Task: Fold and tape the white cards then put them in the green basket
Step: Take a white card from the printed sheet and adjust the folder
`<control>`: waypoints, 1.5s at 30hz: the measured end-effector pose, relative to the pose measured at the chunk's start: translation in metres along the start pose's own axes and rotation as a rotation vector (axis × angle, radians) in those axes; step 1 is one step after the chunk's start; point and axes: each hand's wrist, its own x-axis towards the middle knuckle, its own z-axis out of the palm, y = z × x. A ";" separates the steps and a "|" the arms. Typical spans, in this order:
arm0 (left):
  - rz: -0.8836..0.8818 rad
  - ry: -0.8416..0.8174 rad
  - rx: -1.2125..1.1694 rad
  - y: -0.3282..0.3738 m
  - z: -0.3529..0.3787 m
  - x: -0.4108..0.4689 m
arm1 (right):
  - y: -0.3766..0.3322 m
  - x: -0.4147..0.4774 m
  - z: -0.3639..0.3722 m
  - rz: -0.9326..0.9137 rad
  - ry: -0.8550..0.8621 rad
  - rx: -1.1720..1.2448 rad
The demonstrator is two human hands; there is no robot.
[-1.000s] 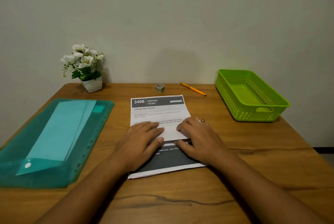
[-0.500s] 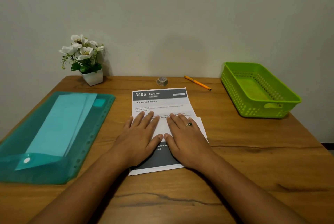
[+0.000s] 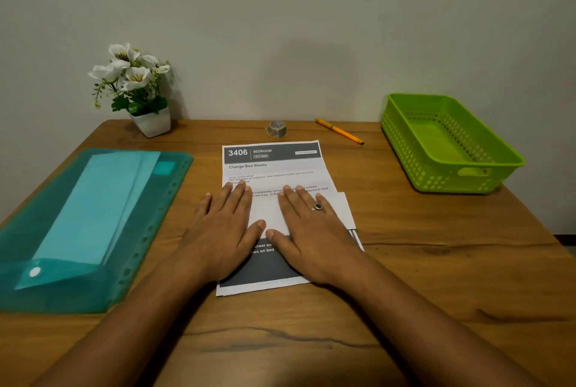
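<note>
A folded white card (image 3: pixel 341 207) lies across a printed sheet (image 3: pixel 274 168) headed "3406 Bedroom" in the middle of the wooden table. My left hand (image 3: pixel 223 229) lies flat on the card's left part, fingers straight and pointing away from me. My right hand (image 3: pixel 311 227), with a ring on it, presses flat on the card's right part. The card's right end sticks out past my right hand. A small roll of tape (image 3: pixel 276 129) sits behind the sheet near the wall. The green basket (image 3: pixel 448 145) stands at the back right with nothing in it.
A teal plastic folder (image 3: pixel 78 224) with pale sheets inside covers the left of the table. A white pot of flowers (image 3: pixel 137 90) stands at the back left. An orange pen (image 3: pixel 339 131) lies between the tape and the basket. The wall runs along the table's far edge.
Both hands went from bent fingers working the fold to lying flat on the card, then spread slightly apart. The view shifted a little to the left.
</note>
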 end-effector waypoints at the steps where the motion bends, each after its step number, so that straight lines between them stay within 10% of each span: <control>1: -0.006 -0.005 0.002 -0.002 0.000 -0.001 | 0.008 -0.004 -0.003 0.025 -0.019 -0.001; 11: -0.138 -0.070 0.160 0.005 -0.018 -0.005 | 0.060 -0.027 -0.009 0.202 -0.001 -0.046; 18: 0.158 -0.096 0.060 0.068 -0.012 0.032 | 0.058 -0.028 -0.010 0.210 0.009 -0.041; 33: 0.000 -0.027 0.016 -0.019 -0.004 0.006 | 0.049 -0.024 -0.011 0.234 0.012 -0.084; 45: -0.008 -0.028 0.017 -0.016 -0.006 0.005 | -0.014 0.009 -0.001 0.002 -0.004 -0.003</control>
